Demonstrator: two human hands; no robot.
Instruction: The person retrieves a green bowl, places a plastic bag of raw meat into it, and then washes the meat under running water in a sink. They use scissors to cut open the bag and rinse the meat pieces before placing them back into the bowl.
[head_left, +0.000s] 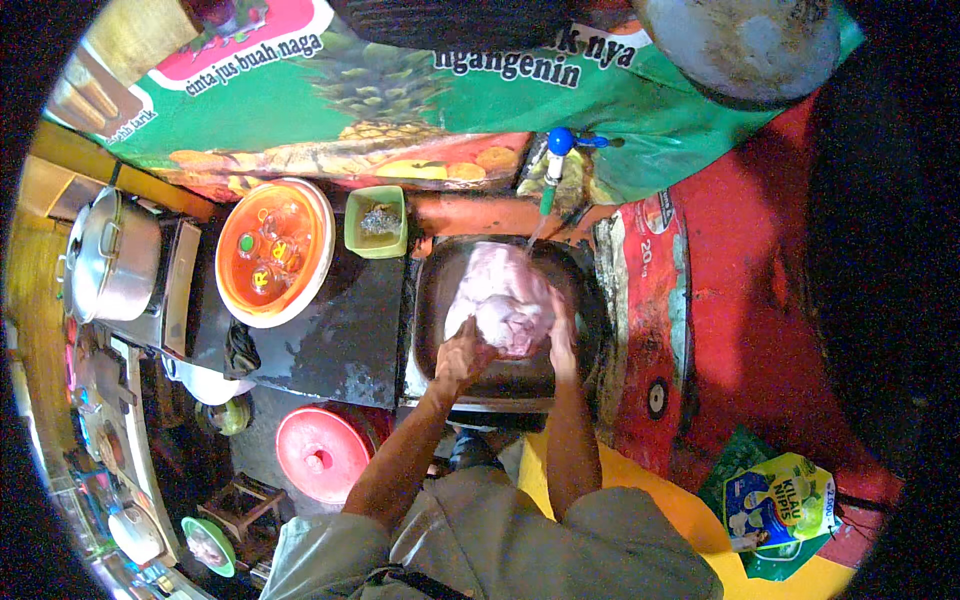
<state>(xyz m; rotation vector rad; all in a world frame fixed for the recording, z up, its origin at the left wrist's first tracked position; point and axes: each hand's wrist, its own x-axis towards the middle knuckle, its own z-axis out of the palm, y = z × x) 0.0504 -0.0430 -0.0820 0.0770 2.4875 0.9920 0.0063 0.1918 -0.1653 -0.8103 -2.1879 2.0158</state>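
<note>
A pale pink mass of raw meat (502, 292), which looks like poultry, is in the dark basin of the sink (439, 360). Both hands hold it from the near end. My left hand (461, 352) grips its lower left side, with the thumb on top. Against its right side presses my right hand (562, 337), blurred by motion. A tap (559, 154) with a blue handle and a green spout stands above the sink's far edge. From the spout a thin stream of water falls towards the meat's far right corner. The meat's underside is hidden.
Left of the sink, the dark counter (345, 322) holds an orange basin (229, 255) with glasses and a green tub (351, 225) with a metal scourer. A large pot (127, 262) stands farther left. A pink lidded bucket (322, 457) is below; a detergent pouch (784, 502) lies at right.
</note>
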